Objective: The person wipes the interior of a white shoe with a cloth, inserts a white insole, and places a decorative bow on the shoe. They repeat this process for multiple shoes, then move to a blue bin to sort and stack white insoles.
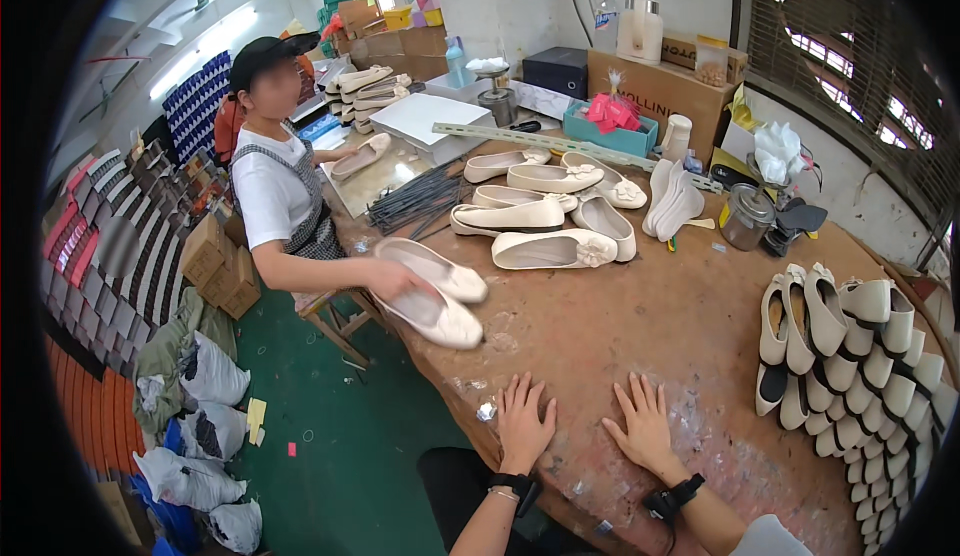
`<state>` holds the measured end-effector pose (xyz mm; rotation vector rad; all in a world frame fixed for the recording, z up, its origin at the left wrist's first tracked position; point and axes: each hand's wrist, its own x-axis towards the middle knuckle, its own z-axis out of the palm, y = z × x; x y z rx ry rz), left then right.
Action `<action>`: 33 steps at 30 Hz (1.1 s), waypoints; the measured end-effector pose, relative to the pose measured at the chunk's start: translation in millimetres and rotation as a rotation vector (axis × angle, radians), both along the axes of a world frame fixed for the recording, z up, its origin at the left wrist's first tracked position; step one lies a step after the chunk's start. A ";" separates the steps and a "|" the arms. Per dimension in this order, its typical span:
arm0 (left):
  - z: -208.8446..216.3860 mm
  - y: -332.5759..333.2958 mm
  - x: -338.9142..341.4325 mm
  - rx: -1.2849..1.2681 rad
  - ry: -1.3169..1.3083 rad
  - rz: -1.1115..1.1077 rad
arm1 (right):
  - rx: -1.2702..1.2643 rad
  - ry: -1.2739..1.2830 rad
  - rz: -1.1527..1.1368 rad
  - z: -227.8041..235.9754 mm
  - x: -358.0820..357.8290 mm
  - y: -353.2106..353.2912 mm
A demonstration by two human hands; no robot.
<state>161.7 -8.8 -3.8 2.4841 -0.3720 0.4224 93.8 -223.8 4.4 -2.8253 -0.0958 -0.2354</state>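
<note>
My left hand (525, 423) lies flat near the front edge of the brown worktable (570, 331), its fingers stretched out and holding nothing. To its right my right hand (643, 426) also rests flat on the tabletop, fingers spread, nothing in it. Beyond my left hand, a pair of cream flat shoes (430, 301) stands at the table's left edge. A co-worker's hand (400, 281) reaches onto this pair, blurred by motion. Farther back, several cream flats with flower trims (555, 248) lie in a cluster, beside white shoe-shaped forms (673, 201).
Stacked cream shoes (870, 366) rise at the right. A lidded metal can (746, 218), a teal box (608, 131) and dark thin strips (415, 204) lie toward the back. The co-worker (280, 156) sits at the left; filled sacks (212, 368) rest on the green floor.
</note>
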 end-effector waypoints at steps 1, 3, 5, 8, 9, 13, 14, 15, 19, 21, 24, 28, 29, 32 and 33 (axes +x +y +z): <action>-0.1 0.3 0.2 0.000 0.003 0.000 | 0.010 -0.003 -0.007 -1.2 -0.3 0.7; 0.8 -0.1 2.3 -0.009 0.010 -0.001 | 0.027 -0.011 -0.015 -0.9 -0.4 -1.1; 1.6 -4.7 3.0 -0.033 0.016 -0.032 | 0.045 -0.041 -0.032 -0.2 -0.8 -4.0; -0.4 1.4 4.8 -0.042 0.018 -0.024 | 0.263 -0.046 -0.105 -1.5 11.1 -9.8; 0.0 3.0 6.9 -0.040 0.020 -0.025 | 0.460 -0.014 -0.166 3.8 26.8 -17.0; 4.1 9.9 5.9 -0.019 0.067 -0.014 | 0.463 -0.312 -0.444 33.2 133.2 -68.9; 6.1 4.5 7.0 -0.019 0.077 -0.031 | 0.321 -0.410 -0.483 36.5 167.2 -94.9; 6.6 2.1 8.3 -0.017 0.089 -0.041 | 0.300 -0.375 -0.523 45.9 200.8 -115.4; 10.3 -5.7 10.3 0.125 0.053 -0.022 | 0.032 -0.237 -0.735 44.1 309.8 -157.8; 26.6 2.2 9.3 0.097 0.160 -0.071 | -0.017 -0.094 -0.819 33.6 357.3 -152.4; 31.0 0.7 5.6 0.096 0.254 -0.116 | -0.045 0.107 -0.924 25.4 399.7 -181.9; 29.2 4.7 7.1 0.175 0.380 -0.145 | 0.003 0.156 -1.019 12.4 423.5 -175.1; 30.3 5.8 8.4 0.180 0.421 -0.154 | 0.009 0.148 -1.024 12.4 423.5 -176.0; 13.1 17.7 7.3 0.446 0.251 -0.252 | 0.008 0.132 -1.008 18.7 409.2 -190.9; 7.1 22.1 4.3 0.575 0.142 -0.278 | 0.010 0.124 -0.979 22.1 410.3 -190.6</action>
